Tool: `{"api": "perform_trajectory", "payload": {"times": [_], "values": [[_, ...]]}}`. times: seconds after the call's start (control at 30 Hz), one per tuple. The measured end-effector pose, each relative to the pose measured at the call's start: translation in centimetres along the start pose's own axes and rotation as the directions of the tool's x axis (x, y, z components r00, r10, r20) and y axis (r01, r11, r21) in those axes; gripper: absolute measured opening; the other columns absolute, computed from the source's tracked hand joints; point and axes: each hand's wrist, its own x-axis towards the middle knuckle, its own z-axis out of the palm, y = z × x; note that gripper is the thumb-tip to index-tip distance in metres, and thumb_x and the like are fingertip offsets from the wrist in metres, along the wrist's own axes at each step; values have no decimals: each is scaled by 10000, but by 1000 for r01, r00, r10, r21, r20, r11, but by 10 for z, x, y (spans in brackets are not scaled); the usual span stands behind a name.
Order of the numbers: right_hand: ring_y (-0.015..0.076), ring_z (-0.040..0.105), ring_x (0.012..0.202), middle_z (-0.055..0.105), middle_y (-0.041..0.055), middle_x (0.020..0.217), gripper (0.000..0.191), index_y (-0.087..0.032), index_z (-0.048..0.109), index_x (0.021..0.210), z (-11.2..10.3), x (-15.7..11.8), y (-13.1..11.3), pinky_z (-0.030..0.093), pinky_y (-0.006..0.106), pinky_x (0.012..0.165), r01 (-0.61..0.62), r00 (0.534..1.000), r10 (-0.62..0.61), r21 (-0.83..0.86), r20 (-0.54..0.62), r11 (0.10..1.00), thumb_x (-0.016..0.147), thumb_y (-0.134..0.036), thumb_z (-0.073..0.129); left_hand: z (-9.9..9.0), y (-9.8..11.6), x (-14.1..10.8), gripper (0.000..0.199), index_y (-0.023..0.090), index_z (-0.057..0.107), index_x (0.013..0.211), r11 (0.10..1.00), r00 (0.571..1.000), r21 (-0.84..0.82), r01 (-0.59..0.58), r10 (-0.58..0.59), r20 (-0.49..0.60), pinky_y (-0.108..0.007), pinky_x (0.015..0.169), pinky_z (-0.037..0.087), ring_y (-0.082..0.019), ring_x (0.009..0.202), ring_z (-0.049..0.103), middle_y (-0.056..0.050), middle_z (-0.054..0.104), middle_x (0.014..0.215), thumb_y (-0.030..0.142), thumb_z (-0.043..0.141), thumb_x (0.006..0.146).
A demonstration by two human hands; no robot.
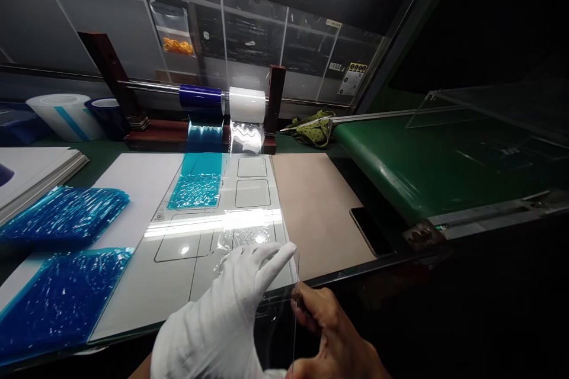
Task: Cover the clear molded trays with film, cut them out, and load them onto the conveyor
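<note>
A thin, transparent sheet [294, 330] stands upright, turned nearly edge-on to the camera, held by the bare right hand [331, 323], its top just beside the white-gloved left hand's [235, 290] fingertips.

Looks like a factory workshop, film-handling station on a line. Evidence: green conveyor belt [386, 157] at right, blue roll [201, 98] and white roll [247, 106] on a bench-top spindle stand [276, 95], spare film rolls [66, 115] at left, blue film-covered stack [66, 216], layout sheet [178, 281] with printed outlines, white work glove on the left hand [231, 296].
</note>
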Motion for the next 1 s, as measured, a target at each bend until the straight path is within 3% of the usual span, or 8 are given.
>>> {"api": "perform_trajectory", "payload": {"times": [0.13, 0.4, 0.5, 0.57, 0.67, 0.77, 0.87, 1.0], "values": [[149, 414, 634, 475, 12, 673, 771, -215, 482, 703, 2, -2, 5, 487, 240, 539, 6, 1000, -6, 7, -22, 1000, 473, -951, 486, -1, 1, 5, 1110, 283, 182, 1488, 1000, 1000, -6, -3, 3, 29, -523, 1009, 435, -349, 1215, 487, -124, 453, 1395, 697, 665, 578], [174, 481, 700, 521, 12, 742, 714, -229, 529, 739, 3, -14, 24, 489, 266, 610, -48, 998, 47, -35, -35, 998, 416, -850, 668, 10, 3, 6, 1128, 256, 208, 1477, 998, 998, 50, 48, -46, -39, -503, 972, 455, -351, 1166, 510, -137, 471, 1348, 626, 700, 532], [179, 508, 701, 529, 21, 776, 808, -225, 520, 828, -19, -10, 29, 479, 264, 580, -36, 976, 22, -63, -216, 997, 400, -906, 602, 18, 4, 5, 1214, 242, 112, 1494, 956, 974, 210, 206, -181, -135, -579, 979, 405, -425, 1214, 438, -167, 431, 1373, 554, 724, 493], [171, 515, 660, 512, 11, 748, 760, -215, 507, 906, -42, 5, 40, 467, 267, 560, -76, 954, 19, -181, -299, 981, 586, -904, 468, 23, 2, 6, 1228, 234, 48, 1496, 903, 949, 307, 301, -251, -193, -606, 965, 383, -450, 1223, 413, -185, 427, 1365, 532, 715, 509], [197, 576, 695, 553, 38, 792, 520, -181, 513, 1031, -74, 41, 72, 489, 331, 657, -244, 920, 61, -445, -386, 862, 862, -651, 367, 27, -1, 9, 1268, 181, -24, 1491, 844, 928, 393, 365, -294, -229, -605, 962, 361, -444, 1188, 448, -216, 451, 1333, 513, 706, 509], [299, 621, 908, 615, 145, 995, 419, -127, 533, 1127, -88, 70, 104, 493, 443, 788, -307, 907, 81, -518, -413, 798, 870, -446, 446, 31, -8, 13, 1267, 94, -23, 1485, 768, 887, 450, 456, -348, -305, -623, 931, 349, -476, 1146, 463, -273, 426, 1344, 494, 694, 520], [369, 505, 1197, 532, 233, 1278, 573, -76, 432, 1317, -79, 72, 109, 441, 505, 947, -304, 902, 40, -566, -430, 766, 838, -382, 510, 32, -17, 19, 1201, 29, -28, 1473, 701, 833, 461, 545, -393, -389, -612, 839, 394, -479, 1076, 498, -315, 441, 1311, 515, 642, 604], [370, 398, 1322, 397, 210, 1456, 942, -112, 177, 1491, -36, 47, 69, 411, 522, 1035, -153, 912, -146, -649, -383, 745, 782, -537, 630, 32, -27, 28, 1196, -4, -8, 1464, 644, 768, 432, 632, -441, -465, -605, 764, 424, -473, 1044, 522, -341, 470, 1268, 584, 609, 624]]}}
